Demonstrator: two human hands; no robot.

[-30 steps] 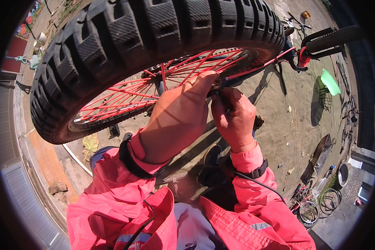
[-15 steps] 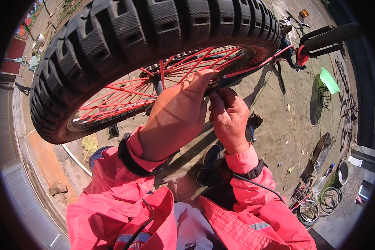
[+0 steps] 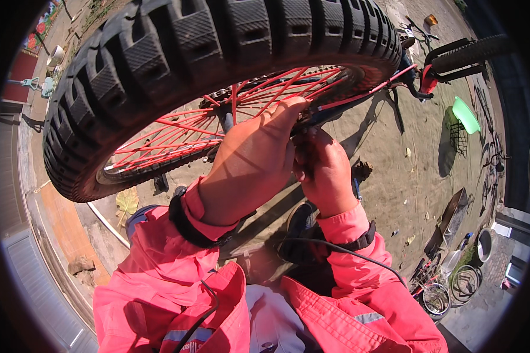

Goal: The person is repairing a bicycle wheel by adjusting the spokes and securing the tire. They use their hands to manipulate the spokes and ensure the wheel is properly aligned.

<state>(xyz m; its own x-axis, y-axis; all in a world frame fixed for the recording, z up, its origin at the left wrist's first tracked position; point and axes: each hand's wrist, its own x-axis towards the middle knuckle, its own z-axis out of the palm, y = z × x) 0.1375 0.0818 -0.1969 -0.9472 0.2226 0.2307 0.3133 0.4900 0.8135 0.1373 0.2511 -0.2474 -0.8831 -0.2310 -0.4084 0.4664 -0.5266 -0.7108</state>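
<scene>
A bicycle wheel with a thick, knobbly black tyre (image 3: 218, 47) and red spokes (image 3: 185, 132) fills the upper part of the head view. Beneath its right side, both my hands meet at a small dark part by the frame. My left hand (image 3: 250, 162) is closed with the thumb stretched along that part; the fingertips are hidden behind it. Just to the right, my right hand (image 3: 325, 170) has its fingers curled in, and what they pinch cannot be made out. A red frame tube (image 3: 365, 93) runs from there toward the far right.
The bicycle's other wheel (image 3: 468, 53) reaches out at the upper right. Beyond it lie a green basin (image 3: 466, 115) and a black wire basket (image 3: 458, 138). Loose wheel rims (image 3: 436, 299) rest at the lower right. A large dry leaf (image 3: 126, 202) lies below the tyre.
My right hand has turned, its fingers curling further in beside the dark part. The left hand stays almost in place. The wheel has shifted very slightly in view.
</scene>
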